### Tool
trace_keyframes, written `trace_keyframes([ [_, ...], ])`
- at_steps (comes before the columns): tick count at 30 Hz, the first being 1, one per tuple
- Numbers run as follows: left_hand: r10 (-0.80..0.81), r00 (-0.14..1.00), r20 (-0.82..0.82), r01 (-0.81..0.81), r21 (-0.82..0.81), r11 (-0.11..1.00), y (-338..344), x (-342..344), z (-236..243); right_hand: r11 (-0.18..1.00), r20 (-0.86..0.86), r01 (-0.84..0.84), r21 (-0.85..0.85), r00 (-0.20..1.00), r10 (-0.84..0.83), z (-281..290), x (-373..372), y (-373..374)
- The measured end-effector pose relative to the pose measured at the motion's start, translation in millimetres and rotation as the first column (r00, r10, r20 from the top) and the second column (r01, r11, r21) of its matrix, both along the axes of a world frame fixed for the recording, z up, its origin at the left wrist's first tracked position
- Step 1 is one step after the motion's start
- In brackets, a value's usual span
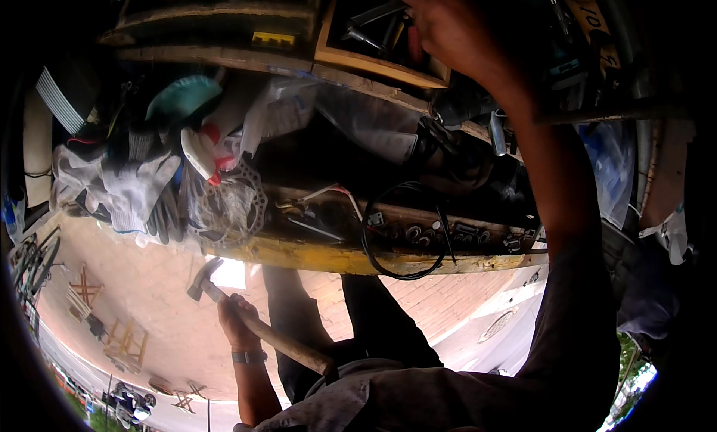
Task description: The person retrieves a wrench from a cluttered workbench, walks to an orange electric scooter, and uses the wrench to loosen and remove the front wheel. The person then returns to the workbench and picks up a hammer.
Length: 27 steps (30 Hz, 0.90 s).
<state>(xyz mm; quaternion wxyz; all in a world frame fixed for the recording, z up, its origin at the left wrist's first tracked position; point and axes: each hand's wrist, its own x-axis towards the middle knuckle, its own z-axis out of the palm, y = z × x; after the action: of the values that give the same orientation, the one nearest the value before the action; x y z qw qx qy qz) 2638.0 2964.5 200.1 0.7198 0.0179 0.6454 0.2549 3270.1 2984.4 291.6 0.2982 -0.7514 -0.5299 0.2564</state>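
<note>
My left hand (237,321), with a watch at its wrist, is wrapped round a hammer (287,344). It grips the wooden handle close under the metal head, and the handle slants down right toward my waist. At the top, my right hand (448,25) reaches over a wooden tray (385,72) that holds dark and metal hand tools. The right fingers are curled at the upper edge of the picture. Whatever they pinch is hidden in shadow. A shiny metal tool (366,38) lies in the tray below those fingers.
Grey work gloves (123,182), a white-and-red spray bottle (198,152) and a brake disc (258,200) crowd the shelf's left. A black cable loop (366,249) hangs over the yellow shelf edge (306,256). Nuts and rings (426,234) lie behind it. Wooden stools (125,346) stand on the paving.
</note>
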Motion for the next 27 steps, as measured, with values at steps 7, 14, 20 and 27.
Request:
trace_keyframes([
  [7,0.004,0.999,0.035,-0.003,-0.032,0.999,6,3,-2,0.995,0.392,-0.097,-0.004,0.916,0.091,20,0,0],
  [14,0.034,0.999,0.011,-0.034,-0.028,0.999,19,-1,-9,0.996,0.534,-0.043,-0.073,0.842,0.076,23,-17,-7],
  [20,0.092,0.995,0.043,-0.090,-0.051,0.995,35,-13,-9,0.997,0.621,-0.074,0.007,0.782,0.054,23,-25,-5],
  [27,0.165,0.986,0.027,-0.163,-0.082,0.983,58,-29,-13,0.977,0.452,0.192,0.090,0.867,-0.212,31,-79,18],
])
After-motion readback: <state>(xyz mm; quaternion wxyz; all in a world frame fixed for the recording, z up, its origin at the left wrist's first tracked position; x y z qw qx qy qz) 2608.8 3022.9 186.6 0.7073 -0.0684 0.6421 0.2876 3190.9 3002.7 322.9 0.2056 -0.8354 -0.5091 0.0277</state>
